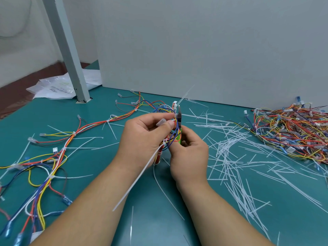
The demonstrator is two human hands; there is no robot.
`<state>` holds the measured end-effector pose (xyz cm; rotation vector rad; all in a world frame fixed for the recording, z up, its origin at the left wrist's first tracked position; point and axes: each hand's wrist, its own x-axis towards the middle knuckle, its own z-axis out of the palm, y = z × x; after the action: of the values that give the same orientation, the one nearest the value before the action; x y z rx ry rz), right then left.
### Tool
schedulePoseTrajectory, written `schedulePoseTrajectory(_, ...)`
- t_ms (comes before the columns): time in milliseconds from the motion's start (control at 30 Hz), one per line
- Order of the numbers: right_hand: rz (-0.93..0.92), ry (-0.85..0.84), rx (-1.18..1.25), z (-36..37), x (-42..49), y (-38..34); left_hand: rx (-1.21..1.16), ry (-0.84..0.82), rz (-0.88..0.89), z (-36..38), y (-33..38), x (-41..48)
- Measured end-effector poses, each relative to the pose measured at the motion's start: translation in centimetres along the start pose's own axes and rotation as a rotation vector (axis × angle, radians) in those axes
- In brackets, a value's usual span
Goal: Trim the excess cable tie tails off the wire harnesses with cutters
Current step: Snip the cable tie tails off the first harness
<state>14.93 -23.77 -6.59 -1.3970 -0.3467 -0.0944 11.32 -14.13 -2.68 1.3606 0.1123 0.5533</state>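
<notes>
My left hand (142,137) grips a wire harness (166,110) of red, yellow, blue and white wires above the green table. A long white cable tie tail (138,176) hangs from the bundle down toward me. A second thin tail (185,95) sticks up past the harness. My right hand (190,153) holds green-handled cutters (179,119) upright, with the metal jaws at a tie head near the top of the bundle. The cutter handles are mostly hidden by my fingers.
Cut white tie tails (230,151) litter the green table (99,174) at the right. A heap of harnesses (292,132) lies at the far right. Another long harness (58,151) sprawls at the left. A grey post (71,59) and plastic bags (56,87) stand at the back left.
</notes>
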Motion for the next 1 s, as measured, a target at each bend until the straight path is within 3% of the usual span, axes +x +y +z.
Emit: schedulePoseTrajectory(1000,-0.002,0.023,-0.021,-0.08,-0.1,0.05,-0.031,-0.012,-0.006,0.11,0.06,-0.09)
